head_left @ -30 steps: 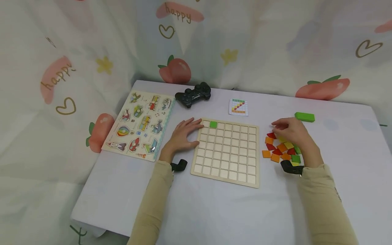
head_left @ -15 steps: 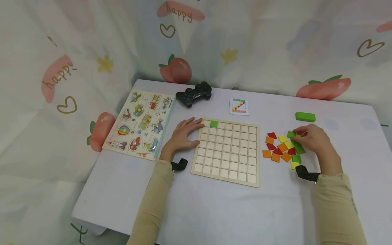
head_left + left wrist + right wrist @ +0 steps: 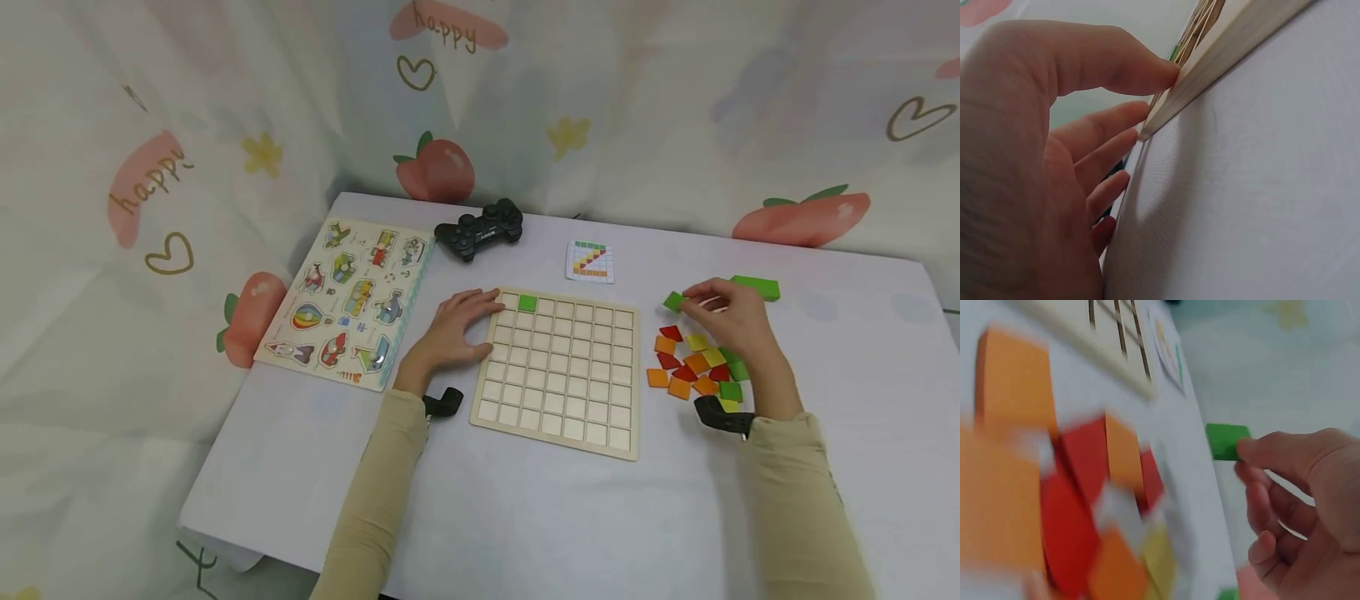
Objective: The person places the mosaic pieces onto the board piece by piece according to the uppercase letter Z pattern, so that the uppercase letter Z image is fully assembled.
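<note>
Black game controller (image 3: 480, 229), picture puzzle (image 3: 341, 304), printed curtain (image 3: 637, 108)

Grid board (image 3: 555, 380), tiles (image 3: 679, 388) on table (image 3: 540, 517)

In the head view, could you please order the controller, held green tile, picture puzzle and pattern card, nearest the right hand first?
1. Green tile: pinched by right hand.
2. Pattern card: beyond grid board.
3. Controller: left of card.
4. Picture puzzle: far left.

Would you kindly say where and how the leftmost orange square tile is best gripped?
I'd probably pinch the leftmost orange square tile across its front and back edges near the end facing the wooden grid board, from above on that side: it lies flat, and neighbouring tiles crowd its other end.
</note>
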The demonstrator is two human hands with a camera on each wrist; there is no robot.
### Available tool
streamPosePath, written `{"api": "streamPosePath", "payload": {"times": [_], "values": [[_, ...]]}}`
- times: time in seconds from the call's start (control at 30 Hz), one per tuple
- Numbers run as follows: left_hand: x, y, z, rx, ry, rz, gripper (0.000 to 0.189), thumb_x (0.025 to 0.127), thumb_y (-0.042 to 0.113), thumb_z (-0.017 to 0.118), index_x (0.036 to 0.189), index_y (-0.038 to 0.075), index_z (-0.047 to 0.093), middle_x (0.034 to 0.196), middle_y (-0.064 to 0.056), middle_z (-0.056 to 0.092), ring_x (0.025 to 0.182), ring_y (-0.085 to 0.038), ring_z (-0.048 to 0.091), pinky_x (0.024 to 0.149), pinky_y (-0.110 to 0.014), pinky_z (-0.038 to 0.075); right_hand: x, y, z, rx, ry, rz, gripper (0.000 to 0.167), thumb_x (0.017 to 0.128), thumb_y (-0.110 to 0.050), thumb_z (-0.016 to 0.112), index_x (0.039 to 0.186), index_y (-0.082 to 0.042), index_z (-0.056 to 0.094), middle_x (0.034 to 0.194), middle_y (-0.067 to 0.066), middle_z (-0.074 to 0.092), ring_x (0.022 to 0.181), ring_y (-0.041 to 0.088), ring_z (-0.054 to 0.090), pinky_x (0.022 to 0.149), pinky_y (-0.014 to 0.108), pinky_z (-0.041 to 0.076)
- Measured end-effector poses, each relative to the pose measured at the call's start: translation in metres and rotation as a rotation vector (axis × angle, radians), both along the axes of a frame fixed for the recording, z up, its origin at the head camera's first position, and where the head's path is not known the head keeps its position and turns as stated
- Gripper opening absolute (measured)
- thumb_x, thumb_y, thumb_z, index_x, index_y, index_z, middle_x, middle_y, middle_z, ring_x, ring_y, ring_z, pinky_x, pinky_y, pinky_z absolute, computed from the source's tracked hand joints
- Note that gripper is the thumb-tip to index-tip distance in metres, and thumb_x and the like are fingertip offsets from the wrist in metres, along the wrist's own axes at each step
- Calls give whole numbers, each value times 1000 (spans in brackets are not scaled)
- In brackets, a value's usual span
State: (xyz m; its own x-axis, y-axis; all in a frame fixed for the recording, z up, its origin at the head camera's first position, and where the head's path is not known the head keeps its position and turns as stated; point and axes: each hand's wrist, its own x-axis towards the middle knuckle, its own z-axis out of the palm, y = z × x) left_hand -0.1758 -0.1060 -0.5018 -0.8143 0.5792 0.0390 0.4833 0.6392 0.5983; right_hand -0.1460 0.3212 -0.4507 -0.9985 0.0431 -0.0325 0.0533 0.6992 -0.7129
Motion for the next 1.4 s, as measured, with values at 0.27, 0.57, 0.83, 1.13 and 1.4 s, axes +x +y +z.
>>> {"api": "streamPosePath", "payload": {"times": [0.27,0.57,0.83,1.13,1.4], "values": [[-1,1,-3,-2,6,6,67,78,31,66,143,21,52,159,7,31,147,-19,21,118,-44,14,-24,-95,-4,-137,99,166,23,93,-15,67,106,3,69,98,20,65,82,18,56,63,16,45],[-3,3,-3,9,11,3,67,77,32,66,142,21,53,159,7,32,146,-18,22,117,-44,15,-35,-146,-19,-181,23,239,18,92,-10,65,104,3,71,94,18,67,84,24,63,69,25,48],[-2,3,-2,9,5,2,67,78,34,66,143,22,53,159,7,32,147,-18,21,118,-45,15,-37,-157,-19,-80,-36,250,21,93,-12,63,107,2,72,97,16,68,88,28,62,78,40,49],[-2,1,-5,15,4,6,68,77,36,66,143,25,52,159,9,32,146,-17,20,117,-45,15,-30,-127,-13,-83,60,195,24,94,-13,63,110,5,70,106,21,65,92,34,62,75,36,49],[-2,2,-7,13,10,14,68,77,35,66,143,25,53,159,9,32,146,-16,21,117,-44,16,13,-21,6,82,0,-129,35,96,-25,60,118,2,66,112,22,61,95,34,53,65,31,48]]}}
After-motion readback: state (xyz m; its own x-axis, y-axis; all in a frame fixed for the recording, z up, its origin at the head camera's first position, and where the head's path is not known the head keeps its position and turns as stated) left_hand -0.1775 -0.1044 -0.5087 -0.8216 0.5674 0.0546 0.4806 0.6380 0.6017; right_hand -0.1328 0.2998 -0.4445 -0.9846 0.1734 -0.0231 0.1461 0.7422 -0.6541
